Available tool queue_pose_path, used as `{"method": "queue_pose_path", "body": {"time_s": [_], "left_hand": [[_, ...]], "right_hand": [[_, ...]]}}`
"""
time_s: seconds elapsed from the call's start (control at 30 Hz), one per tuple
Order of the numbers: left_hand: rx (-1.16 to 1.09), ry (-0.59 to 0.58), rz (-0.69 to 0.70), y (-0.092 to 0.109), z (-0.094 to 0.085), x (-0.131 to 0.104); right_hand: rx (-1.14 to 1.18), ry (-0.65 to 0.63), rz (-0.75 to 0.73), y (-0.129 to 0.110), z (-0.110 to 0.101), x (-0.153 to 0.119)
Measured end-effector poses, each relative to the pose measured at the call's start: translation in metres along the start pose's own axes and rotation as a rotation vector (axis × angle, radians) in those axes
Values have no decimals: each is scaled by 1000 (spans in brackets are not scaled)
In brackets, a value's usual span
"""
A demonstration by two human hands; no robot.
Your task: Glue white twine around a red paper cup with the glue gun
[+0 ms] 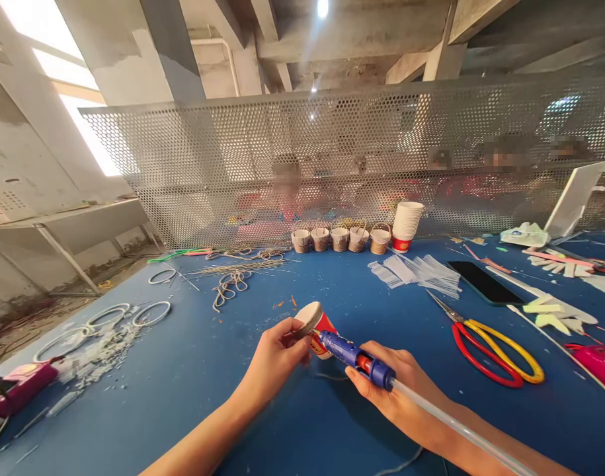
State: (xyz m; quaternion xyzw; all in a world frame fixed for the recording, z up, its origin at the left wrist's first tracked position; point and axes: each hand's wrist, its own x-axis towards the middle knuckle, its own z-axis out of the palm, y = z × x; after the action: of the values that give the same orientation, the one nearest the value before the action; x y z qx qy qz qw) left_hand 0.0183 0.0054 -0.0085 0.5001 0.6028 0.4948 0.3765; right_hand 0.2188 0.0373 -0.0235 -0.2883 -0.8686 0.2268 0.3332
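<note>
A red and white paper cup [324,325] is tilted in front of me, its rim to the left. My left hand [281,350] pinches it near the rim, where a greyish-brown band or cord shows. My right hand [391,373] is wrapped round a blue hot glue gun [349,350], whose nozzle is at the cup's side; whether it touches cannot be made out. A long clear glue stick [451,420] sticks out of the gun's back end. The cup's underside and some of my fingers are hidden.
Small cord-wrapped baskets [338,239] line the back edge beside stacked paper cups [407,226]. Red and yellow scissors [495,350], a black phone [484,283] and white strips [416,273] lie right. Cords [233,287] and white rings [108,316] lie left. A perforated metal screen [207,178] stands behind.
</note>
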Motion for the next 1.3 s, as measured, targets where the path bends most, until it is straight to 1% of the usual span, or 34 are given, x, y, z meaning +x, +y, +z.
{"method": "queue_pose_path", "body": {"time_s": [0.13,0.23,0.43,0.53,0.67,0.73,0.83,0.97,1.13,1.3], "left_hand": [[15,6,-2,2,0,-1],[12,10,-5,2,0,-1],[-2,-3,-7,1,-1,-1],[-15,-6,-11,2,-2,0],[-46,-14,-25,3,-4,1],[-52,-15,-26,3,-4,1],[-47,-21,-27,2,-4,1],[-47,-35,-30,2,-2,0],[-45,-41,-27,2,-3,0],[-33,-34,-35,4,-4,0]], "right_hand": [[-34,19,-22,0,-1,0],[-40,29,-8,-1,-2,0],[-36,-6,1,-5,-1,-1],[-31,18,9,-3,-3,0],[-57,79,69,-3,-8,2],[-57,82,91,-4,-8,2],[-36,42,59,-5,-5,0],[-40,34,4,-4,-1,0],[-55,65,87,-1,-8,0],[-74,86,111,-2,-9,0]]}}
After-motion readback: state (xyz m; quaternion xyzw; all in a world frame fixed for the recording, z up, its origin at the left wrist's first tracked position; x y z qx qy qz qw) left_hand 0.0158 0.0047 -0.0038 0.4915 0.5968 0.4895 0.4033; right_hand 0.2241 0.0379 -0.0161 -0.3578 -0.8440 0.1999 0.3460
